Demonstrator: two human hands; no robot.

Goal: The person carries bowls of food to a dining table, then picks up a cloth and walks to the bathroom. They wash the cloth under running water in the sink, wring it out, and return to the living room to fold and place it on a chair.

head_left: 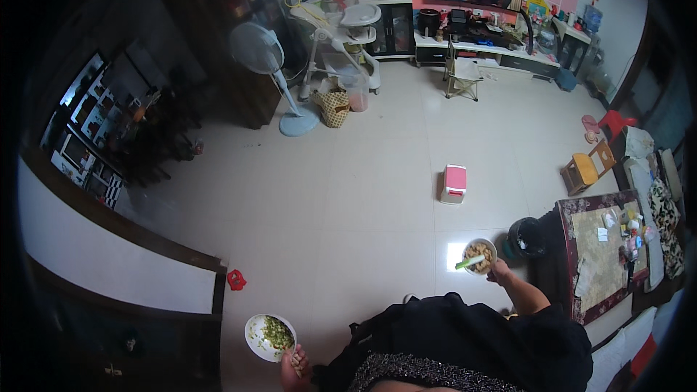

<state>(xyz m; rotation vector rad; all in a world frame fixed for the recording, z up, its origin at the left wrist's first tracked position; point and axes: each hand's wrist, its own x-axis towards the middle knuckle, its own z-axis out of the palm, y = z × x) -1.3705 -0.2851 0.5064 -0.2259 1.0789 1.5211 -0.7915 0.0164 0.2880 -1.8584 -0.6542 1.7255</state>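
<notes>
My left hand [296, 364] is closed on the rim of a white bowl [253, 343] at the lower left. Chopped green food [276, 332] lies in that bowl, mostly toward one side. Off to the right, my right hand [499, 271] grips the edge of a second white bowl [470, 245]. Brownish chunks of food [481, 251] fill this one. Across it rests a long green-and-white piece [470, 262], perhaps a utensil; its exact kind is unclear. Both bowls are held out above the tiled floor, well apart from each other.
A black bin [527, 237] stands beside the right-hand bowl, next to a cloth-covered table [599, 247]. A pink-and-white stool [454, 183] is on the floor ahead. Farther off are a wooden chair [584, 169], a folding stool [463, 76], a fan [298, 122] and a high chair [361, 16].
</notes>
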